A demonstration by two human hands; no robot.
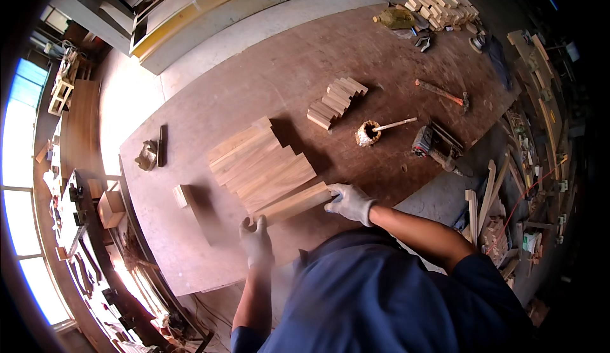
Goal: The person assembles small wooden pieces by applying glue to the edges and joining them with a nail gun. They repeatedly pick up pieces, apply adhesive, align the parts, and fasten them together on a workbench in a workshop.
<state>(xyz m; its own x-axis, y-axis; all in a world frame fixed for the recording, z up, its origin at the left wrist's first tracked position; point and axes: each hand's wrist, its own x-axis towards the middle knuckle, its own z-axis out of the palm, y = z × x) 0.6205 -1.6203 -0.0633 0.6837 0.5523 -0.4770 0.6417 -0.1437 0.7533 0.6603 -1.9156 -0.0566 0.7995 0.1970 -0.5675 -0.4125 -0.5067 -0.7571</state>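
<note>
A pale wooden strip (293,204) lies across in front of me, along the near edge of a stepped panel of wooden strips (264,165). My right hand (351,202), in a grey work glove, closes on the strip's right end. At its left end is my left hand (257,244), gloved too, with thumb and forefinger curled at the end of the strip. A narrow dark gap shows between part of the strip and the panel. Left of the panel, a light-ended wooden block (183,196) stands on the brown tabletop (171,238).
Beyond the panel are a row of short wooden strips (337,102), a smeared pot (366,134) with a stick, a hammer (445,92) and a nail gun (437,148). A plastic bottle (395,18) and piled wood pieces (445,8) sit far right. A crumpled object (147,156) lies left.
</note>
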